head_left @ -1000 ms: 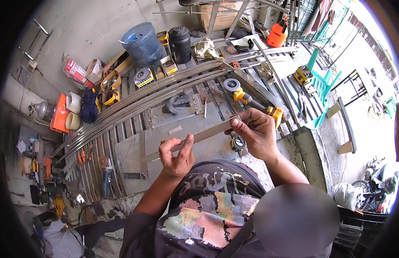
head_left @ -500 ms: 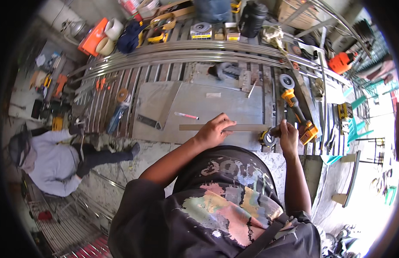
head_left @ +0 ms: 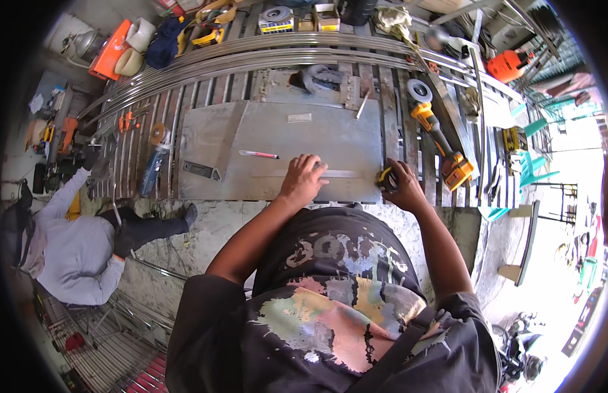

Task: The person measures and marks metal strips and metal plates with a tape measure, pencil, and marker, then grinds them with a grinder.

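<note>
Under my left hand [head_left: 304, 179] lies a narrow flat strip [head_left: 343, 173], level along the near part of a large grey metal sheet [head_left: 330, 141]. The fingers of that hand are bent and close together on the strip, and they hide its middle. My right hand [head_left: 405, 187] is closed round a black and yellow tape measure [head_left: 385, 179] at the sheet's right edge, near the strip's right end. A red and white marker pen [head_left: 259, 154] lies on the sheet to the left. Farther left is a dark try square [head_left: 201, 171].
A yellow cordless angle grinder [head_left: 441, 144] rests on the slatted bench right of the sheet; a blue grinder [head_left: 154, 160] lies left. Long shiny metal tubes [head_left: 251, 56] cross the back. Beyond the sheet sits a dark glove [head_left: 317, 78]. A co-worker [head_left: 81, 236] is at far left.
My right hand has shifted left with the tape measure and now wraps it more fully. My left hand stays on the strip. The whole view has shifted a little, and the co-worker has leaned.
</note>
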Motion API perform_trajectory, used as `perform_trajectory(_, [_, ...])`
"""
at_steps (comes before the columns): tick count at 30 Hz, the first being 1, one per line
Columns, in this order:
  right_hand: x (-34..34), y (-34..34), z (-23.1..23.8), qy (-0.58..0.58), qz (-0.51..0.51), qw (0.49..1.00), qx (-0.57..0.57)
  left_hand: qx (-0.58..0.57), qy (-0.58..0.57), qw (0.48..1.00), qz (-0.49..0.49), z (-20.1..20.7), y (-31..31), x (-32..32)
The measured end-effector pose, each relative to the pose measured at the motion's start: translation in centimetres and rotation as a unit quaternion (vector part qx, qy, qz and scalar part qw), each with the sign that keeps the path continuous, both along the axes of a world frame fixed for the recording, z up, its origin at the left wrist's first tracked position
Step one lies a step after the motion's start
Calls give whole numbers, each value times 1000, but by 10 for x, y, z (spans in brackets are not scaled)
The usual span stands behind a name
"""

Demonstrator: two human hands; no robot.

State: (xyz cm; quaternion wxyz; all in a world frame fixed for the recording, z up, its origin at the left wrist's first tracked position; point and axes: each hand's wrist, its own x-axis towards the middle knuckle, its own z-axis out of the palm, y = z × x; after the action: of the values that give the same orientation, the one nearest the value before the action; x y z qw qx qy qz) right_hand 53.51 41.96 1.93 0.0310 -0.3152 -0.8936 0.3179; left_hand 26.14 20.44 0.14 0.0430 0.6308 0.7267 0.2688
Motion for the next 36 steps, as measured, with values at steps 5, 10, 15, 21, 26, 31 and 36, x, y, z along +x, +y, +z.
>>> perform_trajectory(5, [-22, -16, 33, -88, -106, 990, -27, -66, -219, 973, 6, 8, -20, 1])
perform_trajectory(10, [-68, -64, 96, -26, -127, 989, -69, -151, -709, 689, 23, 38, -13, 15])
perform_trajectory(15, [-75, -65, 88, 100, 38, 965, -238, -107, -806, 583, 3, 52, -5, 22])
perform_trajectory(21, [-59, -70, 57, 75, 11, 961, -264, -147, -818, 555, 40, 35, -17, 29])
perform_trajectory(26, [-51, -74, 24, 39, -33, 947, -316, -251, -803, 539, 31, 45, -11, 21])
perform_trajectory(31, [-47, -84, 17, 113, -47, 898, -423, -315, -741, 593, 12, 36, -11, 9])
perform_trajectory(36, [-40, -79, 4, 110, -12, 893, -436, -334, -742, 580, -35, 33, -11, 6])
